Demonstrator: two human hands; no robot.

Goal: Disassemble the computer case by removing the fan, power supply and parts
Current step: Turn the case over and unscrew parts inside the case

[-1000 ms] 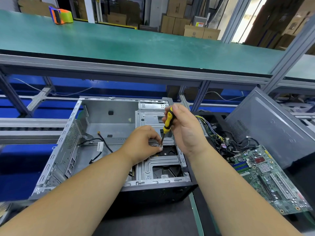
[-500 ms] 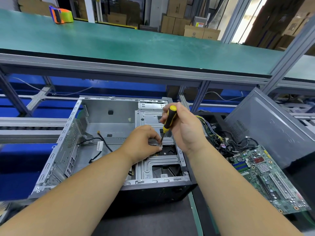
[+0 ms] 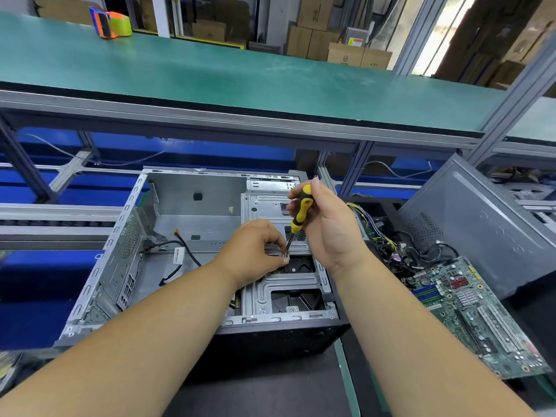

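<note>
An open grey computer case [image 3: 99, 275] lies on its side in front of me. Its right half holds a silver drive cage [image 3: 285, 288]. My right hand [image 3: 329, 225] grips a yellow and black screwdriver [image 3: 301, 213], its tip pointing down at the cage's top. My left hand [image 3: 255, 251] sits beside the tip, its fingertips pinching a small metal part at the cage; what lies under the fingers is hidden. Loose black cables [image 3: 183, 251] run across the case floor.
A green motherboard [image 3: 469, 311] lies to the right of the case, with a tangle of wires [image 3: 400, 251] behind it. A grey side panel [image 3: 481, 224] leans at the far right. A green shelf [image 3: 240, 73] above carries an orange tape dispenser [image 3: 109, 22].
My right hand has shifted the screwdriver handle slightly, as if turning it. The left hand stays at the tip.
</note>
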